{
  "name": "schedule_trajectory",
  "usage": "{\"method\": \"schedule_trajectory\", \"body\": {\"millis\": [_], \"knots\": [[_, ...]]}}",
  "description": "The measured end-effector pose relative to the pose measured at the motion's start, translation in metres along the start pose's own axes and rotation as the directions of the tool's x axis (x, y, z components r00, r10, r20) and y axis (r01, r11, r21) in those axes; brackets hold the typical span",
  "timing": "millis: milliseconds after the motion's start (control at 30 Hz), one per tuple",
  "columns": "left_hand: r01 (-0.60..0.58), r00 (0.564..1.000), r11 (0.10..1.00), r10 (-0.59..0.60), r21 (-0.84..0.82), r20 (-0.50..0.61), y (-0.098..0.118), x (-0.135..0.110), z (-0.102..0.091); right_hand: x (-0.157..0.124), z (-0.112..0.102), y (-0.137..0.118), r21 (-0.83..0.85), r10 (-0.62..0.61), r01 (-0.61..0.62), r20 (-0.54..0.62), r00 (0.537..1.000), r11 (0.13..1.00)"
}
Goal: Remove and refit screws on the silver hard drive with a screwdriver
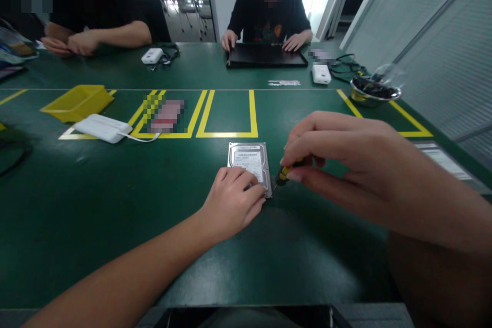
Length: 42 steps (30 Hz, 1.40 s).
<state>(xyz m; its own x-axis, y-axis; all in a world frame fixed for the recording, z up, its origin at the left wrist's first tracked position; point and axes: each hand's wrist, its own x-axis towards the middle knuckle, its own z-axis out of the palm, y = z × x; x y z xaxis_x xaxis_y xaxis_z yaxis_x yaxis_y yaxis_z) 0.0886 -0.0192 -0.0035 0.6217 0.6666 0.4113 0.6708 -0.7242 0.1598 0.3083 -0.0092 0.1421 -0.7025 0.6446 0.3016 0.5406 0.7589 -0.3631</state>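
Observation:
A silver hard drive (249, 156) with a white label lies flat on the green table. My left hand (234, 200) rests over its near end, fingers curled round the near right corner and holding it down. Between the thumb and fingers of my right hand (338, 159) is a small screwdriver (283, 175) with a black and yellow handle. Its thin tip points down and left, right by the drive's near right corner; whether it touches a screw I cannot tell. Part of the handle is hidden by my fingers.
On the left stand a yellow tray (77, 102) and a white power bank (103, 128) cabled to a blurred device. A metal bowl (374, 93) of dark small parts sits at the right. Across the table, one person's hands rest on a black case (267, 55); another person sits at the left.

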Motion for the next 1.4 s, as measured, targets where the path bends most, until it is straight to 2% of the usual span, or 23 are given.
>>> {"method": "schedule_trajectory", "body": {"millis": [200,333,633,933,1400], "knots": [[0.0,1.0,1.0,0.0,0.004,0.003,-0.0001,-0.0006,-0.0001,-0.0001,0.0024,0.0009,-0.036,0.022,-0.023,-0.037,0.999,0.999],[-0.001,1.0,1.0,0.001,-0.003,0.0,-0.0001,-0.0009,0.0001,-0.0012,0.0006,0.0016,-0.054,0.035,-0.036,-0.015,0.999,0.998],[0.002,1.0,1.0,-0.002,-0.004,0.006,-0.0009,-0.0012,0.0007,-0.0046,-0.0058,0.0039,-0.01,-0.023,0.024,0.081,0.996,1.0],[0.0,1.0,1.0,0.0,-0.005,0.007,-0.0002,-0.0007,0.0005,-0.0056,-0.0055,0.0051,-0.018,-0.073,0.074,0.073,0.995,0.997],[0.002,1.0,1.0,-0.002,-0.003,0.016,-0.0008,-0.0009,0.0006,-0.0013,-0.0022,0.0037,-0.095,0.05,-0.046,0.036,0.998,0.994]]}}
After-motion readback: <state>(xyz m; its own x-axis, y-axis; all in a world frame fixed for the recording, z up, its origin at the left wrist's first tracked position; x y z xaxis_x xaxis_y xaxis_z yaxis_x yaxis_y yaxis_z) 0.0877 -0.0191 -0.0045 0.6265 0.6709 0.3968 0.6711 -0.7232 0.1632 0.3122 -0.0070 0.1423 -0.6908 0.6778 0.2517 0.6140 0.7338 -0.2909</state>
